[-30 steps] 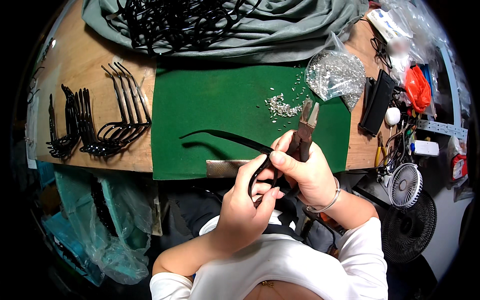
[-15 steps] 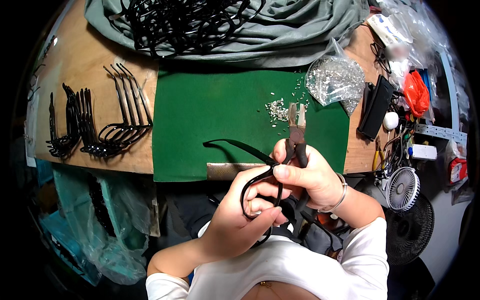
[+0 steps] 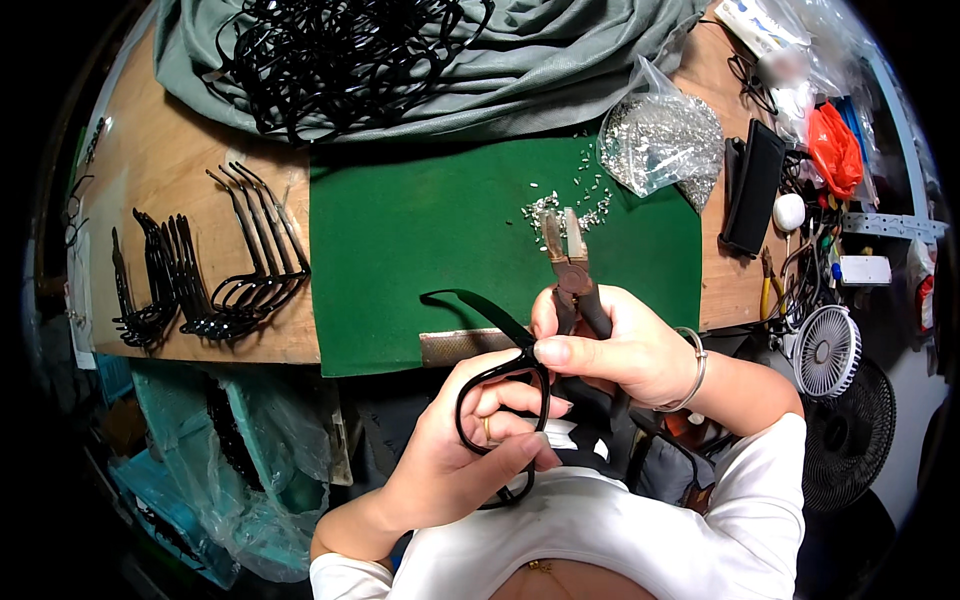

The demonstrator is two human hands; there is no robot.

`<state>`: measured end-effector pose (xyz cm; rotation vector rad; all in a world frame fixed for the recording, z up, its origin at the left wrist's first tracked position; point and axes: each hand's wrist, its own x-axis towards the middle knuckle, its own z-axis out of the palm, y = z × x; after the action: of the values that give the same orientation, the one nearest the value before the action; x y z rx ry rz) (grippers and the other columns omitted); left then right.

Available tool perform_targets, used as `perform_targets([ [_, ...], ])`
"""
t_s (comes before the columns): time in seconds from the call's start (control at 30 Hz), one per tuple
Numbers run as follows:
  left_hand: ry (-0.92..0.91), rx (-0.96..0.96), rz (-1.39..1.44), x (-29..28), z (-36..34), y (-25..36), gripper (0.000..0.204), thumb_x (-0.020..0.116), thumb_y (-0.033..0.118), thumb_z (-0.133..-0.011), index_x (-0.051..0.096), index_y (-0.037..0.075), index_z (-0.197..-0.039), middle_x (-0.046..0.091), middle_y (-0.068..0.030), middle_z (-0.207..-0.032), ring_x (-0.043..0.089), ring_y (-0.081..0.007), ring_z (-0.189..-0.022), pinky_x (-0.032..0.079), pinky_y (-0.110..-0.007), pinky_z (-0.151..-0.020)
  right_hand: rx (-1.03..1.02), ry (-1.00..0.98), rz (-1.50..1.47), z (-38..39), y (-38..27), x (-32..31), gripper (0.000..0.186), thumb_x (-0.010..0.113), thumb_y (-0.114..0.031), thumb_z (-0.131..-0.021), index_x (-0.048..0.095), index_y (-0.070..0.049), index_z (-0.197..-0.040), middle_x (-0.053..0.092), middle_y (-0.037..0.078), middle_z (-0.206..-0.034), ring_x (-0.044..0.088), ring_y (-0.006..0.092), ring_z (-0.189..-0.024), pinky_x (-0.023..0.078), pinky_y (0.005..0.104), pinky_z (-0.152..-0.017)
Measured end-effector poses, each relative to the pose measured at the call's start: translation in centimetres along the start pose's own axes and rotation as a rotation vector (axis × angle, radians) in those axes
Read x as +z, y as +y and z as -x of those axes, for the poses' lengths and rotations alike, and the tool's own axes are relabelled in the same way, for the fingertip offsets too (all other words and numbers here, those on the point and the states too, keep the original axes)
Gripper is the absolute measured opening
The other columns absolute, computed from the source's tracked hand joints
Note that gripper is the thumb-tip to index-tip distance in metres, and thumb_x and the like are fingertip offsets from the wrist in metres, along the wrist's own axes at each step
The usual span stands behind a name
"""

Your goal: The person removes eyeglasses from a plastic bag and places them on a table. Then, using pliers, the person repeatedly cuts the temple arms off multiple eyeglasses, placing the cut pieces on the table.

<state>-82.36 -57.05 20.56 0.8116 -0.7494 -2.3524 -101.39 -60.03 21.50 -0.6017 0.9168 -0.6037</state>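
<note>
A black eyeglass frame [image 3: 545, 385] is held in my left hand [image 3: 425, 450], whose fingers pass behind and through one lens rim. One of its temples [image 3: 490, 312] stretches away to the upper left over the green mat. My right hand [image 3: 640, 345] is closed round the dark handles of a pair of pliers [image 3: 573, 277]. Its thumb also presses at the frame's hinge corner. The pliers' jaws point away from me, slightly apart, and overlap a small pile of silvery metal pieces [image 3: 597, 212] in the view. Whether anything sits between the jaws is unclear.
Several black frames [image 3: 245, 290] stand lined up at the left on the wooden table. A heap of black frames [image 3: 340, 70] lies on grey cloth at the back. Right of the green mat [image 3: 380, 220] are a bag of metal pieces [image 3: 660, 135], a black case [image 3: 757, 190] and fans [image 3: 828, 350].
The whole view has shifted a little. Against the mat, the pliers and right hand have moved left, and the jaws now overlap the pile. Both hands keep their holds.
</note>
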Motion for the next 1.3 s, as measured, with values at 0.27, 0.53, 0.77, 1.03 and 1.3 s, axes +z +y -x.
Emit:
perform_targets([
  [0.27,0.070,0.073,-0.056,0.3,-0.1,-0.9,0.054,0.046,-0.011,-0.079,0.022,0.002,-0.126,0.050,-0.0154,-0.105,0.058,-0.0125,-0.079,0.046,-0.023,-0.071,-0.001,0.073,0.005,-0.1,0.4,0.6,0.014,0.059,-0.015,-0.080,0.049,-0.006,-0.083,0.049,-0.003,-0.073,0.045,0.0043,-0.067,0.036,0.0191,-0.059],
  [0.53,0.059,0.002,-0.028,0.2,0.0,-0.4,0.054,0.045,-0.011,-0.078,0.022,0.002,-0.126,0.050,-0.0155,-0.104,0.059,-0.0126,-0.079,0.047,-0.023,-0.071,-0.021,0.081,-0.007,-0.3,0.9,0.3,0.014,0.059,-0.012,-0.080,0.048,-0.005,-0.084,0.049,-0.002,-0.074,0.046,0.0045,-0.066,0.038,0.0188,-0.058],
  [0.77,0.076,0.017,-0.065,0.4,0.0,-0.6,0.055,0.045,-0.011,-0.078,0.021,0.002,-0.126,0.050,-0.0162,-0.105,0.058,-0.0127,-0.080,0.046,-0.023,-0.071,-0.119,0.105,0.073,-0.3,1.2,0.6,0.013,0.056,-0.012,-0.083,0.047,-0.003,-0.085,0.051,0.000,-0.070,0.049,0.0054,-0.058,0.040,0.0190,-0.053],
  [1.03,0.027,-0.016,0.008,-0.1,0.6,-0.1,0.057,0.045,-0.012,-0.079,0.021,0.005,-0.127,0.050,-0.0157,-0.106,0.058,-0.0141,-0.080,0.046,-0.023,-0.070,-0.100,0.095,0.093,0.0,1.1,0.6,0.014,0.057,-0.014,-0.082,0.049,-0.002,-0.086,0.049,-0.002,-0.072,0.044,0.0045,-0.065,0.038,0.0203,-0.058],
  [1.3,0.109,-0.114,-0.033,-0.7,1.4,1.5,0.046,0.047,-0.018,-0.070,0.041,-0.006,-0.114,0.057,-0.0182,-0.092,0.061,-0.0230,-0.069,0.052,-0.032,-0.061,0.158,-0.267,0.829,2.1,-0.6,-1.2,0.037,0.049,-0.034,-0.085,0.052,0.003,-0.092,0.055,0.015,-0.065,0.057,0.0233,-0.060,0.044,0.0327,-0.057],
])
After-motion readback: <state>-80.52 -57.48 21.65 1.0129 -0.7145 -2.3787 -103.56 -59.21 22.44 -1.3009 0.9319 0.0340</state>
